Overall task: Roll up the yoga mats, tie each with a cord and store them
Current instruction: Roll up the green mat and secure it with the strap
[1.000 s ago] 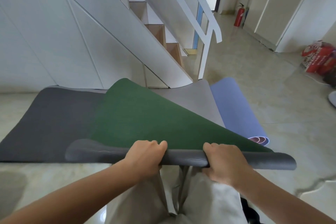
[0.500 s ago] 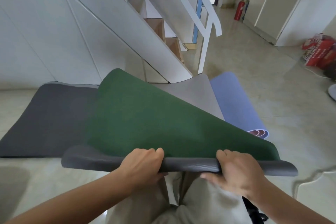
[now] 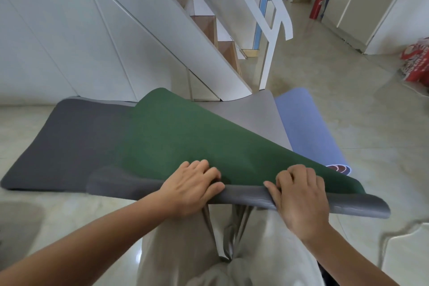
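As the tiled floor point(image 3: 348, 111) stretched beside the white staircase point(image 3: 162, 30), my green yoga mat point(image 3: 185, 141) lay across a dark grey mat point(image 3: 69, 141), a pale grey mat point(image 3: 250, 114) and a half-rolled blue mat point(image 3: 306, 127). Its near edge, grey underneath, was curled over and raised above my knees. My left hand point(image 3: 192, 183) and right hand point(image 3: 299, 195) each had fingers point(image 3: 204, 167) clenched round that roll.
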`<state>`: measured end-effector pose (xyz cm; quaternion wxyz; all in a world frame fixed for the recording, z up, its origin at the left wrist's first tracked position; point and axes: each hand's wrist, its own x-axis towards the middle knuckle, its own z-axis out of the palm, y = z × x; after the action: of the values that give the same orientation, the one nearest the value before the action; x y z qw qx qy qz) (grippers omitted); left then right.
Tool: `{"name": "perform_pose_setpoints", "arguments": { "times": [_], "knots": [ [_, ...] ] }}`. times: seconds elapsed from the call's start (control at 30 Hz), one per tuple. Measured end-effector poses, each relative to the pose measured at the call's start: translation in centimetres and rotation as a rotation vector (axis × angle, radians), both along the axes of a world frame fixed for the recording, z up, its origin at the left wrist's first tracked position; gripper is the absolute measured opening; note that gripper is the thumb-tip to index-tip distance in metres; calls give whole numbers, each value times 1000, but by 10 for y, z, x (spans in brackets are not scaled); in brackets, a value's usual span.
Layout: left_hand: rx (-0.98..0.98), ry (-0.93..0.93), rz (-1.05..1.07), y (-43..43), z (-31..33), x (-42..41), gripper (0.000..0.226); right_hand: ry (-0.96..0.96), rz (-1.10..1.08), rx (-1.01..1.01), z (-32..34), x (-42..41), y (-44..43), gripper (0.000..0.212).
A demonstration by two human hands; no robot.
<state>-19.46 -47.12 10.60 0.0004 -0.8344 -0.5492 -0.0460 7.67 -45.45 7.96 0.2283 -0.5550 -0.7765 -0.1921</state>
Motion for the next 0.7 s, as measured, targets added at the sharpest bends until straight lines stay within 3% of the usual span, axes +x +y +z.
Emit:
{"name": "perform_pose_setpoints", "arguments": {
  "times": [0.07,0.17,0.27,0.53,0.7],
  "knots": [
    [-59,-75,3,8,2,-1,53,-29,73,76,-3,2,4,48],
    [-28,-45,-30,18,1,-3,63,12,245,165,-7,9,2,45],
    [96,-23,-31,22,-5,-5,56,23,348,173,-7,17,-8,44],
    [505,-5,-146,0,-2,-11,48,13,225,140,-5,15,9,49],
    [521,-20,-64,-14,-9,-20,41,-34,104,5,16,-1,36,49]
  ]
}}
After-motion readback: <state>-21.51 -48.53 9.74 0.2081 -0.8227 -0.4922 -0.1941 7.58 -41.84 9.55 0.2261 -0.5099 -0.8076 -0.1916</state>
